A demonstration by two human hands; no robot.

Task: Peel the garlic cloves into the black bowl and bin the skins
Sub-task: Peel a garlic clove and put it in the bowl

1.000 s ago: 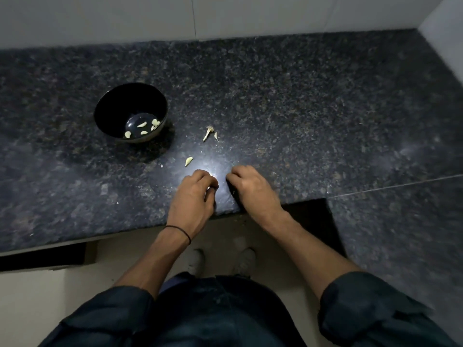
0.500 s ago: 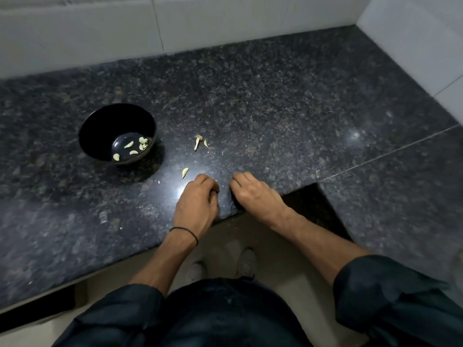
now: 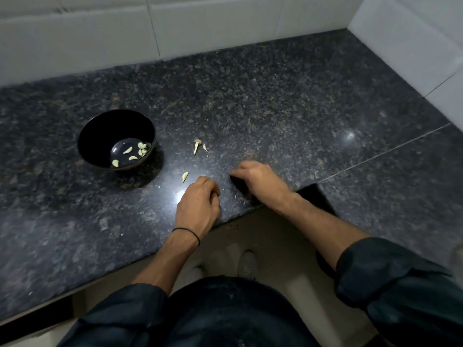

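The dark granite countertop (image 3: 275,101) carries the black bowl (image 3: 100,136) at left, with several peeled cloves (image 3: 130,155) inside. The left hand (image 3: 198,206) and right hand (image 3: 260,181) lie curled at the near edge; I cannot tell whether either pinches anything. One loose clove (image 3: 185,177) and stem scraps (image 3: 198,146) lie beyond them. Swept carelessly, skin flecks could slip over the edge onto the floor. No writing is legible.
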